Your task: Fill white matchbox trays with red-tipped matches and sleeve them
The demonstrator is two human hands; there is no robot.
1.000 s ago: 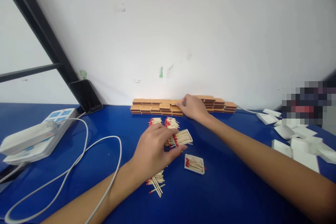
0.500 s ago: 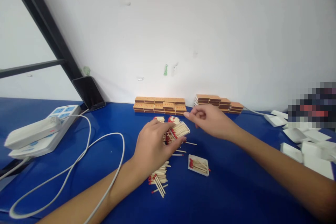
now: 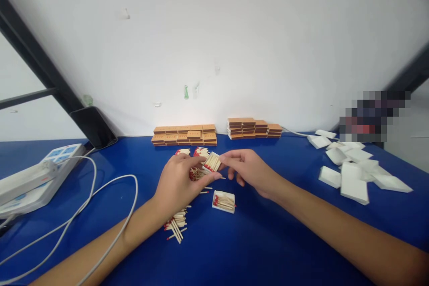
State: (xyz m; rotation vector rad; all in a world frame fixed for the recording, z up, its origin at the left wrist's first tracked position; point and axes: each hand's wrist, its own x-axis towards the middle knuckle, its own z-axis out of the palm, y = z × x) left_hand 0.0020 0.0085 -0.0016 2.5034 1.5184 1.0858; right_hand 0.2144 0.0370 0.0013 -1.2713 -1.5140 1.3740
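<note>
A small white matchbox tray (image 3: pixel 212 162) filled with red-headed matches is raised over the blue table. My left hand (image 3: pixel 179 176) grips it by its edges between thumb and fingers. From the right, my right hand (image 3: pixel 250 167) closes thumb and index finger at the tray's right end, its other fingers curled below. Loose matches (image 3: pixel 197 173) lie partly hidden under and behind my left hand, and another heap (image 3: pixel 177 222) is beside my left wrist. Below the held tray, a second matchbox tray (image 3: pixel 224 201) with matches in it rests on the table.
Stacked orange matchboxes (image 3: pixel 184 135) line the wall, with a second stack (image 3: pixel 253 128) to their right. Several white trays (image 3: pixel 355 183) are scattered at right. On the left are a power strip (image 3: pixel 63 156), a dark phone (image 3: pixel 94 127) and a white cable (image 3: pixel 134 187) crossing my left forearm.
My right hand has come down to the held tray; before, it was apart from it, pinched in the air. The whole view has shifted, so the table things appear further left.
</note>
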